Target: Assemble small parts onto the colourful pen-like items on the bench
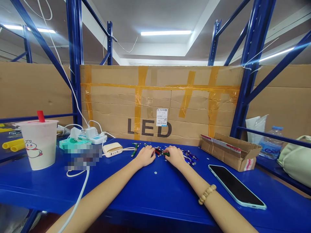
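Observation:
Small shiny pens lie at the back middle of the blue table: red pens (159,151) between my hands, blue pens (190,158) to the right, and green pens (134,150) in a small group at the left. My left hand (146,156) rests beside the red ones with its fingers curled down and together; its fingertips are partly hidden. A green pen (167,154) shows at the fingertips of my right hand (175,156), which is closed over it and covers part of the pile.
Left of my hands are a gold-and-white power bank (112,149), a power strip (93,138) with cables, and a paper cup (40,145). An open cardboard box (229,151) and a phone (236,186) lie at the right. A large cardboard sheet (116,103) stands behind.

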`<action>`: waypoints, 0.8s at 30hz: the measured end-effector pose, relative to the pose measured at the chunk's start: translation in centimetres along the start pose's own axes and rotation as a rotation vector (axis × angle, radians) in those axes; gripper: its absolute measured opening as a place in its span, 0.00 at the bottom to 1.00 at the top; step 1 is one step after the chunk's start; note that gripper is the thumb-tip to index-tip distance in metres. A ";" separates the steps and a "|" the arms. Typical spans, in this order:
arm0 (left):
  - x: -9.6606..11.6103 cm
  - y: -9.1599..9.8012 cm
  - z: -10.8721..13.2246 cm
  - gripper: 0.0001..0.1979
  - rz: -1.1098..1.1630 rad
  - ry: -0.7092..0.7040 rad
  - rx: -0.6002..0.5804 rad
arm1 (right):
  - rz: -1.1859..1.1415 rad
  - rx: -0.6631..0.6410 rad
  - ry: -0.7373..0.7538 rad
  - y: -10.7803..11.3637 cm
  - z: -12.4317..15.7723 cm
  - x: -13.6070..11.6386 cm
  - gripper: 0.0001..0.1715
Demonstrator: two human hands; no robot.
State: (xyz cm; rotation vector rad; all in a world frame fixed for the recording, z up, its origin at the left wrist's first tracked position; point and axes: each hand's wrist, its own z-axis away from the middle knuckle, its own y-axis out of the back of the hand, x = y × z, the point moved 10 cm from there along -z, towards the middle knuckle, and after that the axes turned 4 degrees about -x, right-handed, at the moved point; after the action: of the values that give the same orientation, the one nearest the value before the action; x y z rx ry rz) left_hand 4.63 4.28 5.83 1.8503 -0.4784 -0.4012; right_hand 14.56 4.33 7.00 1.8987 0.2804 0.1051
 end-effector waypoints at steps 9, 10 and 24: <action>3.7 -0.7 0.3 0.12 0.021 -0.223 -0.065 | -0.155 0.002 0.105 -0.7 0.0 -1.1 0.17; 3.6 -0.7 0.3 0.12 0.008 -0.204 -0.063 | -0.180 -0.004 0.132 -0.9 0.1 -1.4 0.18; -8.3 0.2 2.2 0.17 -0.084 0.641 -0.124 | -0.221 -0.057 0.153 -1.3 0.2 -1.6 0.16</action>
State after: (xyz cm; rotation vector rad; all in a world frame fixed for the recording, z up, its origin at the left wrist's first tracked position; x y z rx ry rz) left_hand -3.64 6.72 5.66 1.7621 0.0618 0.1159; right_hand 12.92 4.14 5.85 1.7941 0.5836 0.1085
